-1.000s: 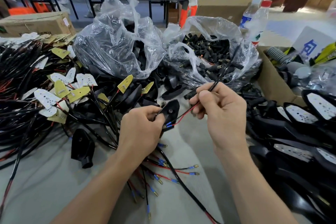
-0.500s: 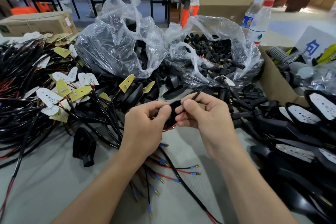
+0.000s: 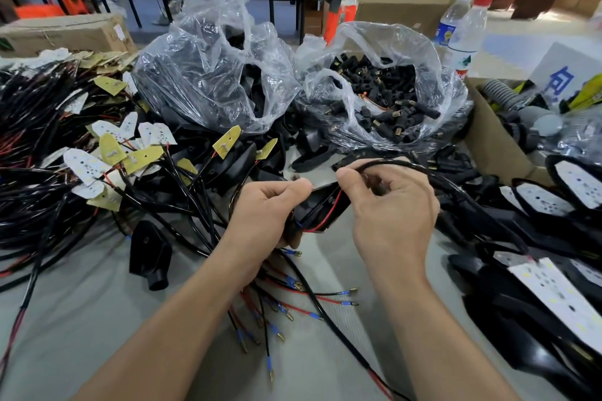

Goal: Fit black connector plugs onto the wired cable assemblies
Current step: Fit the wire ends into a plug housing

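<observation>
My left hand (image 3: 264,209) grips a black plastic housing (image 3: 321,210) at the table's middle, with a red and a black wire running across its inside. My right hand (image 3: 392,202) pinches the black cable (image 3: 404,166) that leads off the housing and loops up and to the right. A clear bag (image 3: 420,52) behind my hands holds several black connector plugs (image 3: 391,98). Loose wire ends with blue sleeves and brass tips (image 3: 286,309) fan out below my left wrist.
A second clear bag (image 3: 208,62) of black housings stands at the back left. Cable assemblies with white and yellow LED boards (image 3: 107,153) pile on the left. A loose housing (image 3: 150,251) lies front left. Finished lamps (image 3: 550,270), a cardboard box (image 3: 492,137) and two bottles (image 3: 464,32) are on the right.
My right hand has drawn in from upper right to meet the left at the housing. The cable now loops over my right hand, and the housing's open side shows.
</observation>
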The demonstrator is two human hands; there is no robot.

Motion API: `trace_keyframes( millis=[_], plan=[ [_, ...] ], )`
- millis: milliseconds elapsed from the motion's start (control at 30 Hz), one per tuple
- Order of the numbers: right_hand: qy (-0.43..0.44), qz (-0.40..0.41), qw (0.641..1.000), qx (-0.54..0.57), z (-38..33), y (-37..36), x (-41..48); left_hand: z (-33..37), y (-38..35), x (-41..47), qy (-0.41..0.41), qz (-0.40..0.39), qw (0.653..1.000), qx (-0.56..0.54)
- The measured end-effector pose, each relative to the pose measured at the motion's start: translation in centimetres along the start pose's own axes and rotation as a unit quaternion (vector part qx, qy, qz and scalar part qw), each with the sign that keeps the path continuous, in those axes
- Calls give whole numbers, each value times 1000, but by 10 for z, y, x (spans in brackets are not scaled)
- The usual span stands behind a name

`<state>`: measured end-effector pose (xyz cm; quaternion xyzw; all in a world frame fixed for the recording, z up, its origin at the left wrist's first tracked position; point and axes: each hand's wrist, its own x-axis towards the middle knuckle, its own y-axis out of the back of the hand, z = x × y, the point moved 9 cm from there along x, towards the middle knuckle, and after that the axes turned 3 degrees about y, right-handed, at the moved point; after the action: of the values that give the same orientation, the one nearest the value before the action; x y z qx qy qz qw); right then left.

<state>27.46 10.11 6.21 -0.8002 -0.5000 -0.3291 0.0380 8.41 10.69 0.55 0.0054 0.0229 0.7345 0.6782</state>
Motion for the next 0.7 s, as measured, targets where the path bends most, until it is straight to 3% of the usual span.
trace_keyframes(
  millis=[333, 533, 700],
  plan=[
    [-82, -6, 996, 17, 18, -8, -6, 5, 0, -1, -16, 18, 999, 23],
    [-76, -14, 991, -107, 13, -7, -6, 6, -6, -4, -19, -6, 999, 36],
    [-30, 2, 988, -152, 4, -5, -5, 2, -20, -7, 24, -103, 994, -10]
  ],
)
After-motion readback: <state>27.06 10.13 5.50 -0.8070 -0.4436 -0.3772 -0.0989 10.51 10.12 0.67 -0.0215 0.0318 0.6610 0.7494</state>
